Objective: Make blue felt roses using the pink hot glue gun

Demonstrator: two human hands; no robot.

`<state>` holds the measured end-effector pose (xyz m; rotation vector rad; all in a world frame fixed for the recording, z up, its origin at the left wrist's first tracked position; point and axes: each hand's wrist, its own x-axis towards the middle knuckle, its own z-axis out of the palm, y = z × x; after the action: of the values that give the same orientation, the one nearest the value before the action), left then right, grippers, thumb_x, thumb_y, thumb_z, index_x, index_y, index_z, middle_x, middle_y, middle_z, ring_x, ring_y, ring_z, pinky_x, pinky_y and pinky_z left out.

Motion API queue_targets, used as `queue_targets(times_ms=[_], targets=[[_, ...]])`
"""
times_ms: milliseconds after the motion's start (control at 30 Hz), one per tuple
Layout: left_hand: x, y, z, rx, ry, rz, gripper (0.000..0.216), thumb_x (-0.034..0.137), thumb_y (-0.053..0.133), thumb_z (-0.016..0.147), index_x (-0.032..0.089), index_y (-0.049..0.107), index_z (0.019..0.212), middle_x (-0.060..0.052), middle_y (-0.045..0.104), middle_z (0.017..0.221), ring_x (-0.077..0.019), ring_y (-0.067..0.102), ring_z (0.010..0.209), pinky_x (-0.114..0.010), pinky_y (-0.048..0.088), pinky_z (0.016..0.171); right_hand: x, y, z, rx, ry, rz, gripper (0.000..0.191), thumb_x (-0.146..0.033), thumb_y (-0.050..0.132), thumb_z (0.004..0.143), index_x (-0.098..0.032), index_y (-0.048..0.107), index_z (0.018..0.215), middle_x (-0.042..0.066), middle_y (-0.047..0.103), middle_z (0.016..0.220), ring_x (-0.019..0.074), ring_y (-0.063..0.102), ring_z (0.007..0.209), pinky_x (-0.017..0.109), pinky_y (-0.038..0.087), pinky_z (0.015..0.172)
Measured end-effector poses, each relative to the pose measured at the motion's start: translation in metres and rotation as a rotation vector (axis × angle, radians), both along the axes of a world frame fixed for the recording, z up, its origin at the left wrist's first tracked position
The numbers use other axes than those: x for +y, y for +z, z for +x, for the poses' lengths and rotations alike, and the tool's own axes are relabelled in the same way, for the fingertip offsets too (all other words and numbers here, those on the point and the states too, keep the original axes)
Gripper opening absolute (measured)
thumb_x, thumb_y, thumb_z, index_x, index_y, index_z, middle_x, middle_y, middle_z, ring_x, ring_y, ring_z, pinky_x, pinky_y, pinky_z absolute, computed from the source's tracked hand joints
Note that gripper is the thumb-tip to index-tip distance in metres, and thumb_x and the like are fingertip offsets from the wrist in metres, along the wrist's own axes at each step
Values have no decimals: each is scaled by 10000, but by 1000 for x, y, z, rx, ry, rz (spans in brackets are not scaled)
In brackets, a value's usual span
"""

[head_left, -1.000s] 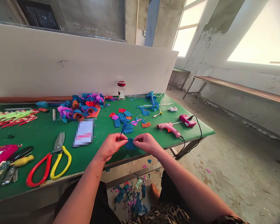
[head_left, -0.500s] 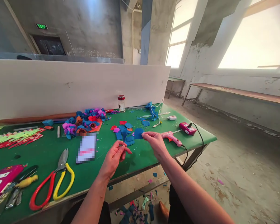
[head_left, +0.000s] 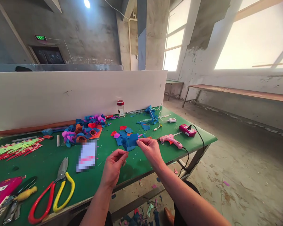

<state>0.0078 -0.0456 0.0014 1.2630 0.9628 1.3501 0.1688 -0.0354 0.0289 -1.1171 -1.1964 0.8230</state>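
My left hand [head_left: 113, 165] is closed in a pinch on the lower tip of a blue paper flower [head_left: 124, 145], which points upward over the green table [head_left: 113, 175]. Between the thumb and fingertips of my right hand [head_left: 152, 152] is a blue paper petal [head_left: 133, 139]. The petal overlaps the flower's right side; whether they touch, I cannot tell. Loose blue, red and pink petals [head_left: 123, 128] lie just behind. To the right of my right hand rests a pink hot glue gun [head_left: 171, 139].
Red-and-yellow-handled snips [head_left: 62, 171] lie at the left front. Finished paper flowers [head_left: 81, 130] are heaped behind a pixelated sheet [head_left: 86, 155]. A lidded jar [head_left: 120, 110] stands near the white board [head_left: 91, 94]. The power strip [head_left: 187, 130] has a cord over the table edge.
My right hand has brought the blue petal leftward against or in front of the flower. My left hand keeps its pinch, and the view has tilted up slightly.
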Motion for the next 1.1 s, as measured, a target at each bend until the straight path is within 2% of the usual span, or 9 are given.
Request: queue_targets(times_ms=[333,633,1100], targets=[[-2,-1,3,-56,0,-37,230,357,804,644,164,689,696,33,520,581,-77,409,532,-202,327,492,-6,-3,-7,28,18,-36,232,-339,606,714,-142,706,642,-36,443,519,102,336,521,228,274,498],[-4,3,7,-126,-49,-80,242,352,815,626,162,672,671,52,486,513,-68,396,484,-201,308,467,-11,0,-11,88,68,-65,248,-356,610,720,-140,686,623,-27,490,530,98,360,524,222,291,501],[-4,2,9,-128,-49,-79,234,336,820,618,159,678,677,34,541,569,-77,452,492,-215,354,477,-17,0,-15,106,50,-62,254,-368,615,728,-153,711,634,3,592,591,142,482,604,248,374,586]])
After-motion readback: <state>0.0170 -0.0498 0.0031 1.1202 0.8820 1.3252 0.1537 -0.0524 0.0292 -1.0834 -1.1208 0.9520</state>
